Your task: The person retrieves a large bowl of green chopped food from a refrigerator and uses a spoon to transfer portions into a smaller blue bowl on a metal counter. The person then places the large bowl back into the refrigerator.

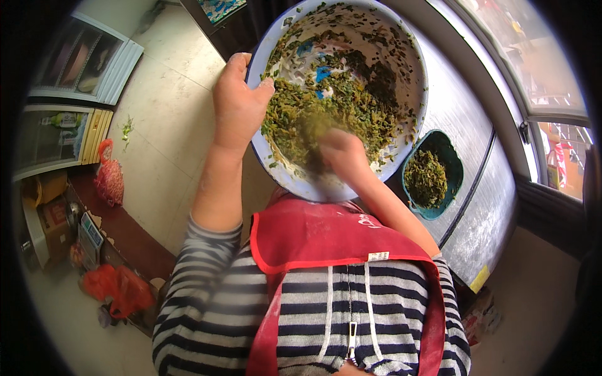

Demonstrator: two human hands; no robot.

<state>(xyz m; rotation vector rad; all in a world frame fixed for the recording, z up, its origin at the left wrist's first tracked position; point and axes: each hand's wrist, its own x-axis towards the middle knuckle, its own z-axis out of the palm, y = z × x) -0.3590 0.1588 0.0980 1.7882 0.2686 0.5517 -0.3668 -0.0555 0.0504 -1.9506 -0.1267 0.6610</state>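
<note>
A large white enamel basin (416, 61) with a blue rim is tilted towards me at the front of my apron. Its inside wall is smeared and flecked with green, and a chopped green vegetable mixture (357, 105) covers much of its bottom. My left hand (240, 101) grips the basin's left rim, thumb on the inner side. Down in the mixture is my right hand (343, 152), fingers curled and blurred by motion. Whether it holds a utensil or just mixture cannot be made out. Blue decoration shows through on the basin's bottom.
A teal plastic basket (458, 162) with more chopped greens stands on the metal worktop (484, 211) at right. At left are a glass-fronted cabinet (120, 70), a red mesh bag (110, 181), a digital scale (90, 235) and red plastic bags (120, 286). A window (541, 56) borders the worktop.
</note>
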